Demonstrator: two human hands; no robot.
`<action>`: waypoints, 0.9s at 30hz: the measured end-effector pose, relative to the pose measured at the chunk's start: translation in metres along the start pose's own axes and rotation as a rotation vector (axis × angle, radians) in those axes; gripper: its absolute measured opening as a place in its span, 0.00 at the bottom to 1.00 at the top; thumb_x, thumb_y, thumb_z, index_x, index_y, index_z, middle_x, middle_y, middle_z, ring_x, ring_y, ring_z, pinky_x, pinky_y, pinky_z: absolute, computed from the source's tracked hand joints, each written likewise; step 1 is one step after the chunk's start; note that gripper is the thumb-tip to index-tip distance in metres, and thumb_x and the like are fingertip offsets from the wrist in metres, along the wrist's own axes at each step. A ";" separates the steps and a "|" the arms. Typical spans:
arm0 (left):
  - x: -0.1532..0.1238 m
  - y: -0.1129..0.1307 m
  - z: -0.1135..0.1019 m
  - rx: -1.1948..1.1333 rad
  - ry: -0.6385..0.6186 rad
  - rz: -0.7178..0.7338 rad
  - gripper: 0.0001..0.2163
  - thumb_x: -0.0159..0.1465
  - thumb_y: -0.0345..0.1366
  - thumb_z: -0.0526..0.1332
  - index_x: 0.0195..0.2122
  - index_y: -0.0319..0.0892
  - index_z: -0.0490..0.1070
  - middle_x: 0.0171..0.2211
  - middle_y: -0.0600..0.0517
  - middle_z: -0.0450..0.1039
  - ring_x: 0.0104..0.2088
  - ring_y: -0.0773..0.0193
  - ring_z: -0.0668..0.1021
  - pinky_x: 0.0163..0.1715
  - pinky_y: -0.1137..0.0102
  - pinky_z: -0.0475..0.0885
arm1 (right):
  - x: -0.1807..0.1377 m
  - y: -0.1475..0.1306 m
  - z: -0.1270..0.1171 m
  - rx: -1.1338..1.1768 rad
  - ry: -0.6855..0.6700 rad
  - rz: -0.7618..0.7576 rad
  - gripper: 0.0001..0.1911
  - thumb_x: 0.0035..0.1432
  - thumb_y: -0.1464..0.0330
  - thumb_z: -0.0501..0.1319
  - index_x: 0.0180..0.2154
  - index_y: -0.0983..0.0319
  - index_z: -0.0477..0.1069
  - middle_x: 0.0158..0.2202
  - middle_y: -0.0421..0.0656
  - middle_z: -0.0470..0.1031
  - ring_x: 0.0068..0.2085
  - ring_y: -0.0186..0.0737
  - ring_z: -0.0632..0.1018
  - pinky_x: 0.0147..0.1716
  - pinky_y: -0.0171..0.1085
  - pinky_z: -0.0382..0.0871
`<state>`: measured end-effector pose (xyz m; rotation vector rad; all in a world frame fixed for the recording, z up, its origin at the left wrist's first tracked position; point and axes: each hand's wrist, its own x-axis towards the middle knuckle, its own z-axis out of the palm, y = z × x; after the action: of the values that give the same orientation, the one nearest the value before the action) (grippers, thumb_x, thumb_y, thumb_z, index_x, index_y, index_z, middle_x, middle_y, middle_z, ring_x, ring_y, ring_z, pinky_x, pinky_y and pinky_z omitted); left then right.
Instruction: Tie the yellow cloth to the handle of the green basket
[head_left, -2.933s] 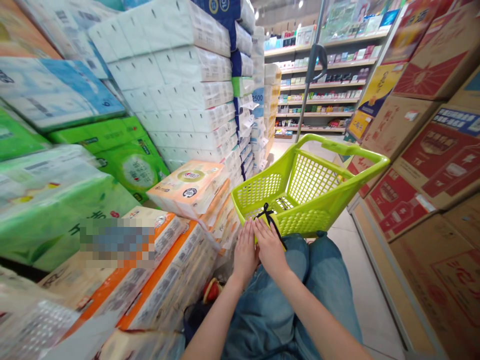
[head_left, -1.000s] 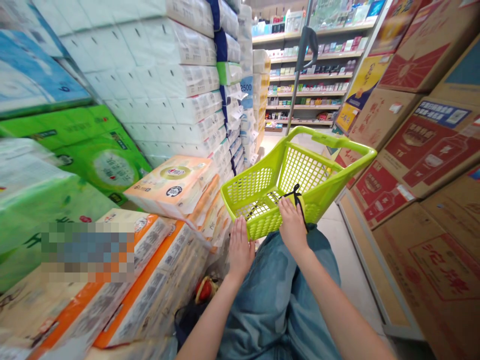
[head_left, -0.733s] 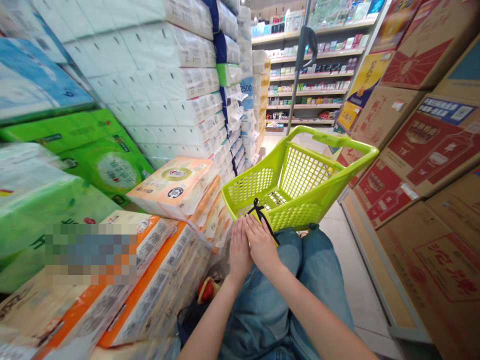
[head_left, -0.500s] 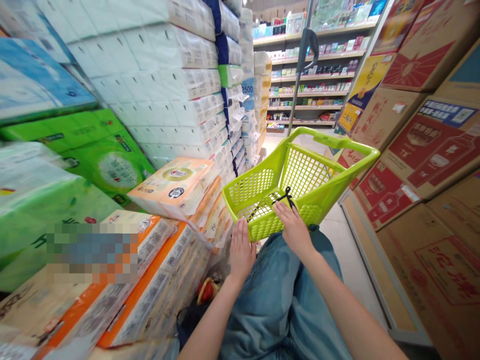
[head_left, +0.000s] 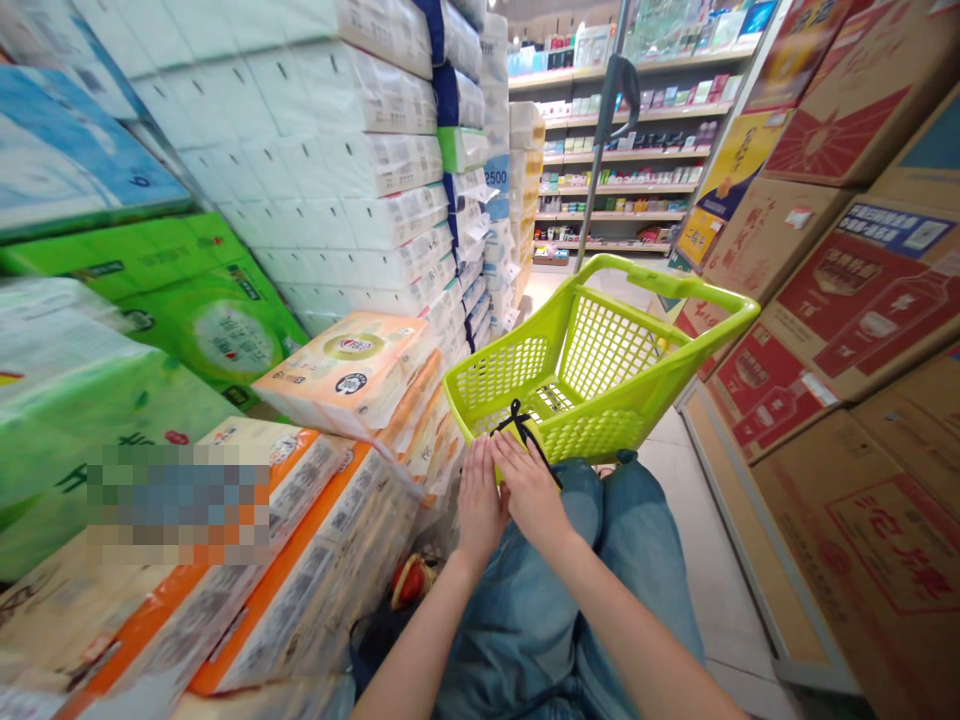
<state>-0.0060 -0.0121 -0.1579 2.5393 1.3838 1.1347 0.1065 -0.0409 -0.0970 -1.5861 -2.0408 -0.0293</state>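
A lime-green plastic shopping basket point(head_left: 495, 372) with a lattice of holes stands in front of my knees. My left hand point(head_left: 480, 505) rests at its near left corner, fingers straight, together and draped over the rim; the thumb is mostly hidden. Beside it, touching its fingers, my right hand point(head_left: 529, 490) lies over a small yellow thing tied with a black ribbon bow point(head_left: 517, 412). The fingers cover most of this yellow thing, so its full shape cannot be made out. Through the lattice, the basket's floor shows.
Packs of tissue point(head_left: 352, 355) crowd my left side, with tall white stacks point(head_left: 315, 150) behind. Printed cartons point(head_left: 847, 290) line the right. Ahead are stocked shelves point(head_left: 622, 150) and a metal pole point(head_left: 598, 180). My denim-covered legs point(head_left: 637, 560) are close beneath my arms.
My right hand has slid left along the near rim to meet my left hand. The black bow and yellow thing moved with it. The basket and left hand stay almost in place.
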 end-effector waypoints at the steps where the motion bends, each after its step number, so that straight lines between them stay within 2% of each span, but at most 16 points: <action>1: 0.000 0.000 0.000 -0.007 0.002 0.001 0.35 0.65 0.28 0.53 0.72 0.40 0.38 0.69 0.38 0.53 0.70 0.53 0.54 0.66 0.49 0.59 | -0.001 0.009 -0.005 0.001 -0.010 -0.011 0.39 0.51 0.83 0.49 0.65 0.63 0.60 0.67 0.46 0.61 0.69 0.40 0.60 0.68 0.50 0.53; 3: 0.001 0.001 -0.001 -0.023 0.007 -0.001 0.35 0.67 0.30 0.54 0.72 0.40 0.36 0.69 0.38 0.52 0.71 0.52 0.53 0.66 0.48 0.58 | -0.001 0.037 -0.019 -0.019 -0.007 0.009 0.40 0.50 0.84 0.48 0.65 0.62 0.60 0.67 0.45 0.61 0.69 0.40 0.60 0.68 0.51 0.53; 6: 0.002 0.005 -0.002 -0.021 0.013 -0.011 0.35 0.68 0.30 0.54 0.72 0.40 0.35 0.70 0.39 0.52 0.71 0.52 0.53 0.66 0.48 0.58 | -0.002 0.085 -0.040 -0.073 0.075 0.130 0.42 0.49 0.85 0.47 0.65 0.61 0.61 0.67 0.46 0.63 0.68 0.42 0.62 0.67 0.54 0.54; 8: 0.003 0.007 -0.002 -0.019 0.014 -0.021 0.36 0.67 0.30 0.54 0.72 0.40 0.35 0.70 0.39 0.51 0.71 0.52 0.53 0.66 0.49 0.57 | -0.001 0.103 -0.048 -0.098 0.139 0.207 0.42 0.47 0.85 0.47 0.65 0.61 0.61 0.66 0.47 0.64 0.68 0.43 0.62 0.67 0.55 0.54; 10: 0.003 0.009 -0.002 -0.025 0.019 -0.032 0.36 0.67 0.31 0.54 0.72 0.40 0.34 0.70 0.39 0.50 0.71 0.52 0.52 0.66 0.49 0.57 | 0.001 0.100 -0.047 -0.116 0.174 0.256 0.42 0.47 0.85 0.48 0.65 0.62 0.61 0.66 0.48 0.64 0.68 0.45 0.62 0.67 0.55 0.53; 12: 0.003 0.009 -0.002 -0.034 0.023 -0.035 0.36 0.68 0.31 0.54 0.72 0.40 0.34 0.71 0.38 0.49 0.71 0.51 0.52 0.66 0.48 0.57 | 0.003 0.079 -0.036 -0.120 0.166 0.258 0.40 0.49 0.85 0.49 0.65 0.65 0.61 0.67 0.50 0.63 0.68 0.46 0.62 0.68 0.55 0.51; 16: 0.002 0.006 -0.005 -0.041 -0.010 -0.018 0.36 0.67 0.30 0.54 0.72 0.40 0.34 0.71 0.37 0.49 0.71 0.50 0.53 0.66 0.48 0.58 | 0.003 0.019 -0.004 -0.055 0.077 0.108 0.36 0.54 0.83 0.49 0.65 0.65 0.61 0.67 0.48 0.61 0.69 0.44 0.60 0.69 0.52 0.49; 19: 0.002 0.004 -0.006 -0.032 -0.040 -0.011 0.36 0.66 0.28 0.54 0.72 0.41 0.36 0.71 0.38 0.49 0.71 0.52 0.53 0.66 0.49 0.58 | -0.001 0.000 0.006 -0.015 0.032 0.005 0.35 0.55 0.82 0.49 0.65 0.65 0.60 0.67 0.47 0.62 0.69 0.41 0.60 0.69 0.50 0.49; 21: 0.002 0.003 -0.006 -0.024 -0.035 -0.008 0.36 0.66 0.29 0.54 0.72 0.39 0.36 0.70 0.38 0.50 0.71 0.52 0.53 0.66 0.49 0.58 | -0.002 0.009 0.001 -0.004 0.009 -0.046 0.36 0.55 0.82 0.50 0.65 0.64 0.59 0.67 0.46 0.62 0.69 0.40 0.60 0.69 0.49 0.50; 23: 0.002 0.004 -0.005 -0.017 -0.021 -0.007 0.36 0.67 0.31 0.55 0.72 0.38 0.36 0.70 0.37 0.49 0.71 0.52 0.52 0.66 0.49 0.57 | -0.003 0.032 -0.010 -0.010 0.001 -0.068 0.38 0.53 0.83 0.50 0.66 0.62 0.59 0.67 0.45 0.62 0.69 0.39 0.60 0.69 0.48 0.51; 27: 0.003 0.008 -0.005 -0.009 0.002 -0.015 0.36 0.67 0.31 0.54 0.72 0.39 0.35 0.70 0.38 0.49 0.71 0.52 0.52 0.66 0.49 0.57 | -0.002 0.089 -0.036 -0.054 0.088 0.066 0.40 0.51 0.85 0.47 0.65 0.61 0.61 0.66 0.44 0.63 0.68 0.40 0.62 0.68 0.51 0.53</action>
<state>-0.0025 -0.0158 -0.1494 2.5177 1.3927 1.1387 0.2017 -0.0284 -0.0943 -1.6551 -1.9339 -0.1289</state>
